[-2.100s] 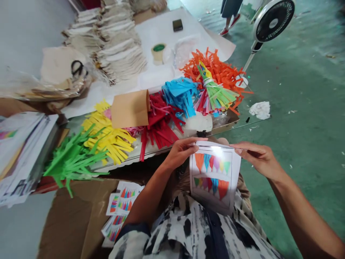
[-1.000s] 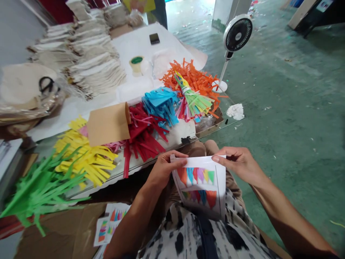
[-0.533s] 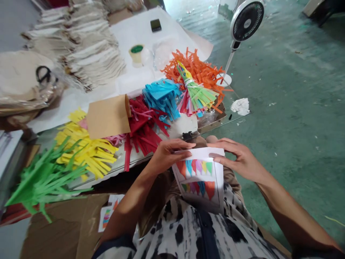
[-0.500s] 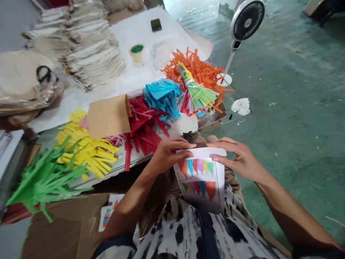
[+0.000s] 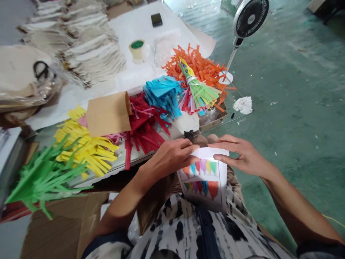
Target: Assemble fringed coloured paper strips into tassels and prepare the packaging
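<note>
A white printed card (image 5: 206, 180) with two rows of coloured pennants rests over my lap. My left hand (image 5: 168, 158) pinches its upper left edge, fingers pressed together on the folded top. My right hand (image 5: 241, 156) grips the upper right edge, thumb beneath and fingers stretched across the fold. The top strip of the card is bent over between both hands.
A glass table edge (image 5: 215, 126) lies just beyond my hands. On it lie piles of cut paper fringe: green (image 5: 43, 178), yellow (image 5: 86, 149), red (image 5: 145, 126), blue (image 5: 161, 95), orange (image 5: 201, 68), and a brown envelope (image 5: 107, 113). A standing fan (image 5: 249, 14) is on the green floor.
Both hands have closed in toward each other along the card's top edge, and the top strip has folded further down. The view has shifted slightly.
</note>
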Available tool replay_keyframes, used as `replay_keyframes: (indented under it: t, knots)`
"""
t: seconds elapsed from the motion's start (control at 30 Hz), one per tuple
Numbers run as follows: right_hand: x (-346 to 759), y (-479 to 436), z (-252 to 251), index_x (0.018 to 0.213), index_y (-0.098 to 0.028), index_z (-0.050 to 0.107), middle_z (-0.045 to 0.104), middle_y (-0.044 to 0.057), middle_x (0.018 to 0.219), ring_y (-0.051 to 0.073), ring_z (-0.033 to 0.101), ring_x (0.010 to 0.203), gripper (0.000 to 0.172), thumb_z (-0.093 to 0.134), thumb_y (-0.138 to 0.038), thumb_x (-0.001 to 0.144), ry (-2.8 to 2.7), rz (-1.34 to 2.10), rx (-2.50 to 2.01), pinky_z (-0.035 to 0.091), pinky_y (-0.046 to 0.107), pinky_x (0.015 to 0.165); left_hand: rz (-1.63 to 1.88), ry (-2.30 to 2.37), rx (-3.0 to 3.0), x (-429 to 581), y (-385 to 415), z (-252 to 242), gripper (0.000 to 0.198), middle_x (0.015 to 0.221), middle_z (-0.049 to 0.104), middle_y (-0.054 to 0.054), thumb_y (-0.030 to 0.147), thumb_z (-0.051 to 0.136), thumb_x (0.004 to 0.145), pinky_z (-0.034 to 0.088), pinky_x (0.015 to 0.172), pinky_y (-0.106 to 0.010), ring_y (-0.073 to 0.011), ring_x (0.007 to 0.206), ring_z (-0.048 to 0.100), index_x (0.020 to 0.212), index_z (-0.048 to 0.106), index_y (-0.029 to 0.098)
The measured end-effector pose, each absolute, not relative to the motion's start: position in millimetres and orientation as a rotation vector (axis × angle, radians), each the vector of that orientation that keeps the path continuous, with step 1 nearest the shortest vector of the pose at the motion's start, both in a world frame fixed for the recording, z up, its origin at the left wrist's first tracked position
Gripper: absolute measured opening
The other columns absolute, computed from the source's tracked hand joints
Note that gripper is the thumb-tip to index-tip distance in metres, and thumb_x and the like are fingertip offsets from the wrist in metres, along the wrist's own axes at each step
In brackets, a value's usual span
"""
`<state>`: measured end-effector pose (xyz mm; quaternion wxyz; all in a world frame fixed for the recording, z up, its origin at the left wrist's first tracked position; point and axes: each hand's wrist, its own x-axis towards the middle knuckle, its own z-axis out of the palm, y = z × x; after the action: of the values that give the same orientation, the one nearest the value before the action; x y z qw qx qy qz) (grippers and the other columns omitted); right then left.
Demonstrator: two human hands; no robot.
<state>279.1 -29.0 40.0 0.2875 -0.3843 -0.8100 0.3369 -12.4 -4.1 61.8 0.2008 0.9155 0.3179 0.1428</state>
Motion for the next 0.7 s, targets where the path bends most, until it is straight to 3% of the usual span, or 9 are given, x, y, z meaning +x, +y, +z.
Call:
replay_keyframes:
  t: [0.2, 0.37, 0.53, 0.7]
  knots:
    - [280, -28, 42, 0.14, -0.036, 0.07, 0.074, 0.007, 0.121, 0.022, 0.072, 0.105, 0.04, 0.069, -0.031, 0.1, -2.196, 0.833, -0.975, 0.059, 0.035, 0.091, 0.35, 0.858, 2.571, -13, -5, 70, 0.044, 0.101, 0.072, -0.009, 0.051, 0.049, 0.107, 0.046, 0.066, -0.024, -0.0178, 0.084, 0.068, 0.127, 0.07, 0.019]
    - [282, -29, 35, 0.144, -0.04, 0.067, 0.073, 0.005, 0.126, 0.021, 0.072, 0.109, 0.047, 0.072, -0.026, 0.099, -2.184, 0.804, -0.916, 0.059, 0.033, 0.092, 0.517, 0.888, 2.572, -16, -6, 65, 0.034, 0.106, 0.078, -0.011, 0.033, 0.05, 0.108, 0.052, 0.075, -0.027, -0.0193, 0.091, 0.073, 0.128, 0.072, 0.017]
    - [274, -26, 20, 0.126, -0.039, 0.077, 0.077, 0.001, 0.11, 0.016, 0.072, 0.096, 0.034, 0.067, -0.019, 0.101, -1.944, 0.864, -0.993, 0.057, 0.029, 0.083, 0.719, 0.785, 2.35, -19, -4, 44, 0.036, 0.119, 0.08, -0.012, 0.032, 0.063, 0.103, 0.058, 0.086, -0.028, -0.0211, 0.103, 0.077, 0.136, 0.072, 0.019]
    - [262, -21, 7, 0.118, -0.038, 0.081, 0.08, 0.0, 0.11, 0.017, 0.073, 0.099, 0.025, 0.07, -0.026, 0.1, -1.7, 1.051, -1.054, 0.056, 0.029, 0.083, 0.791, 0.893, 1.939, -20, 6, 28, 0.031, 0.118, 0.082, -0.009, 0.029, 0.064, 0.101, 0.059, 0.08, -0.021, -0.0193, 0.097, 0.08, 0.127, 0.079, 0.02]
